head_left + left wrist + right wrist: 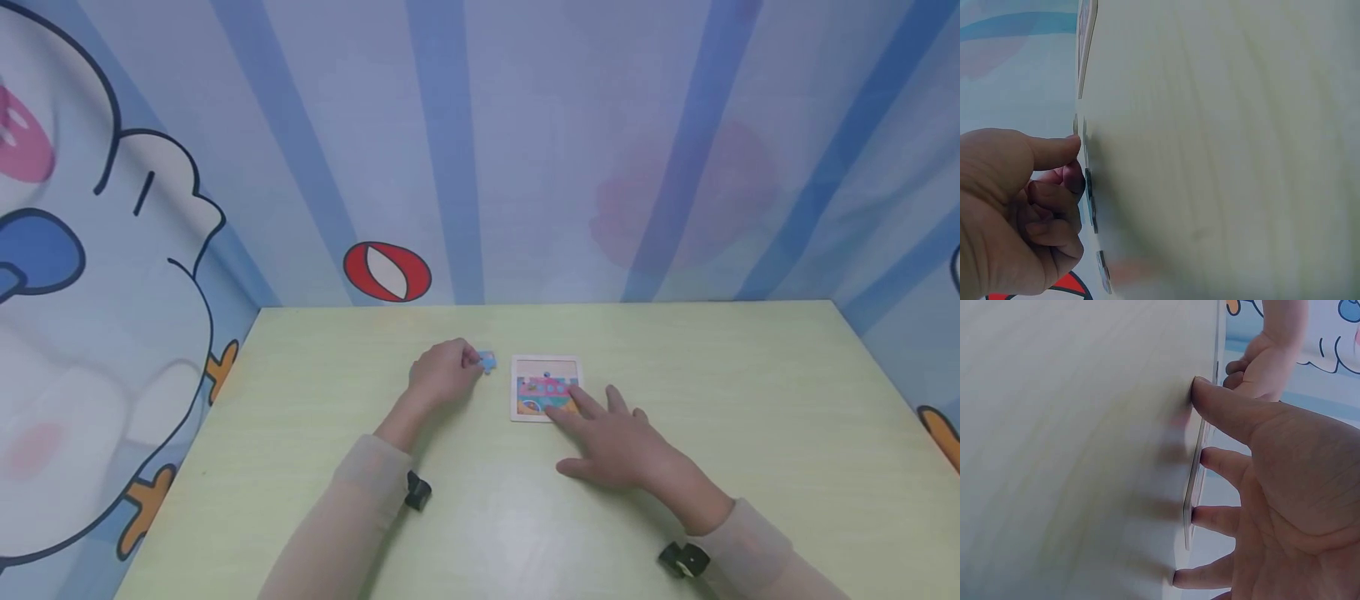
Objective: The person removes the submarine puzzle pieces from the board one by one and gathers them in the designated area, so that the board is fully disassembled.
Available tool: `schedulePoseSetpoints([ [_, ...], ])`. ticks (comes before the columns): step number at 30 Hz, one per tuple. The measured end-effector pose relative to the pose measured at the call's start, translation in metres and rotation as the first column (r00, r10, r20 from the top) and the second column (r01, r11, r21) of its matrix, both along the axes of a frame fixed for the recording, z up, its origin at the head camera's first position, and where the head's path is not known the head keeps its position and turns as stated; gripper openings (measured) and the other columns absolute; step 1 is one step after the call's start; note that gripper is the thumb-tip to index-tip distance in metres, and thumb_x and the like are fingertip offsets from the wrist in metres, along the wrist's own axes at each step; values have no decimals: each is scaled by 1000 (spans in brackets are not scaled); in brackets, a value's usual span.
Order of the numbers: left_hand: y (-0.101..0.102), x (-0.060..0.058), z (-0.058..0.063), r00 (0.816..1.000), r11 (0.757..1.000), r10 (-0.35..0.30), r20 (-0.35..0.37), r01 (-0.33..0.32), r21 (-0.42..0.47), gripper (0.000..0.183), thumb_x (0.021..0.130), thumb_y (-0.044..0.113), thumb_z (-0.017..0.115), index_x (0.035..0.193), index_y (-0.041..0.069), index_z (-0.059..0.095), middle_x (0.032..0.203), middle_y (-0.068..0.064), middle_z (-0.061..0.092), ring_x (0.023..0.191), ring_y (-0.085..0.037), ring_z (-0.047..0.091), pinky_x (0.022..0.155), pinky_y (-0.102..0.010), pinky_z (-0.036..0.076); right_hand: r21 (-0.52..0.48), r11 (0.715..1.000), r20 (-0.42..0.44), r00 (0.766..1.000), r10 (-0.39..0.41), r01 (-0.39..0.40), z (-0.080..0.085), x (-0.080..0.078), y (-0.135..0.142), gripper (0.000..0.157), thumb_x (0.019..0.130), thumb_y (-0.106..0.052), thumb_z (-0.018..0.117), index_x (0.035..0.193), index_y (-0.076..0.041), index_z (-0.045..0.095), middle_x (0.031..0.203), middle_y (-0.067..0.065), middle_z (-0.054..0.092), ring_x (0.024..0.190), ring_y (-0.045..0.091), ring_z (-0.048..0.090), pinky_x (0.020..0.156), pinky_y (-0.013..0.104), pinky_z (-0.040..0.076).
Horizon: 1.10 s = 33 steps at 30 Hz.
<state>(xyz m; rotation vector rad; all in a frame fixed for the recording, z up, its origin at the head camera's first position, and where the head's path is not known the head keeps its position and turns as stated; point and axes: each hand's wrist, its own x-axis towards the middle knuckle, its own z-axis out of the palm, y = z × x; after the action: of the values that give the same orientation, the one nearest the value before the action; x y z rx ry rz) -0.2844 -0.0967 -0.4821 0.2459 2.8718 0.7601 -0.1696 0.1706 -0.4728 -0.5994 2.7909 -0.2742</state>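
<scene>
Pinching the piece [488, 361] just left of the tray [514, 392], the left hand [442, 372] is apart from the right hand [618, 446], spread with 2 fingers on the tray; light, steady pressure there should stop it sliding.

Bare hands: two — one left hand [446, 372], one right hand [618, 446]. Two beige sleeves [337, 521], two small black wrist devices [417, 492], one pale yellow table [487, 525], one square picture puzzle [514, 392] with a whitish-pink frame. Thin flat jigsaw pieces [488, 360], one plainly blue — at least three, exact count unclear.
</scene>
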Motion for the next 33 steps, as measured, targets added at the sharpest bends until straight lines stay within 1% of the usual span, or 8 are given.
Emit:
schedulePoseSetpoints([
  [3, 0, 0, -1, 1000, 1000, -2, 0, 2, -7, 17, 101, 28, 67, 110, 15, 73, 89, 4, 65, 82, -17, 60, 75, -39, 47, -4, 1000, -1, 1000, 0, 0, 0, 0, 0, 76, 95, -56, 68, 161, -28, 40, 168, 17, 26, 142, 68, 22, 97, 83, 32],
  [11, 1, 1, 0, 1000, 998, -17, -20, 16, -56, 15, 101, 26, 68, 110, 16, 75, 97, 4, 70, 85, -18, 63, 79, -44, 52, -3, 1000, -7, 1000, 3, -3, 0, 1, 0, 76, 95, -55, 68, 161, -28, 41, 168, 17, 26, 142, 68, 22, 96, 83, 33],
  [18, 3, 2, 2, 999, 998, -16, -30, 14, -69, 12, 100, 24, 68, 106, 17, 75, 93, 4, 70, 81, -18, 62, 76, -43, 52, -5, 1000, -13, 1000, 5, -5, 2, 1, 0, 76, 95, -56, 68, 161, -28, 41, 168, 17, 26, 142, 67, 23, 95, 82, 34],
  [23, 4, 4, 4, 999, 998, -12, -34, 10, -63, 12, 100, 23, 68, 107, 16, 74, 92, 3, 68, 82, -19, 61, 76, -42, 51, -10, 1000, -4, 1000, 0, -1, 3, 1, 0, 77, 95, -56, 68, 161, -28, 41, 168, 17, 26, 142, 67, 23, 96, 83, 33],
  [28, 6, 4, 6, 999, 999, -13, -43, 11, -36, 14, 98, 22, 67, 109, 16, 74, 88, 4, 65, 80, -18, 60, 71, -41, 50, -11, 1000, -10, 1000, -1, 1, 3, 1, 0, 77, 95, -56, 69, 161, -27, 41, 168, 18, 26, 141, 67, 24, 95, 83, 34],
  [31, 9, 5, 7, 999, 1000, -22, -46, 21, -17, 15, 97, 21, 67, 109, 18, 74, 83, 4, 64, 76, -18, 59, 74, -44, 48, -10, 1000, -14, 1000, 0, 0, 2, 1, 0, 77, 95, -55, 68, 161, -27, 40, 168, 18, 26, 142, 67, 23, 96, 83, 33],
  [33, 10, 5, 7, 998, 999, -46, -48, 46, -4, 14, 97, 22, 68, 110, 18, 74, 82, 4, 63, 75, -17, 58, 75, -44, 48, -11, 1000, -17, 1000, 0, 0, 1, 1, 0, 77, 95, -55, 68, 161, -27, 40, 168, 18, 25, 142, 67, 23, 96, 83, 33],
])
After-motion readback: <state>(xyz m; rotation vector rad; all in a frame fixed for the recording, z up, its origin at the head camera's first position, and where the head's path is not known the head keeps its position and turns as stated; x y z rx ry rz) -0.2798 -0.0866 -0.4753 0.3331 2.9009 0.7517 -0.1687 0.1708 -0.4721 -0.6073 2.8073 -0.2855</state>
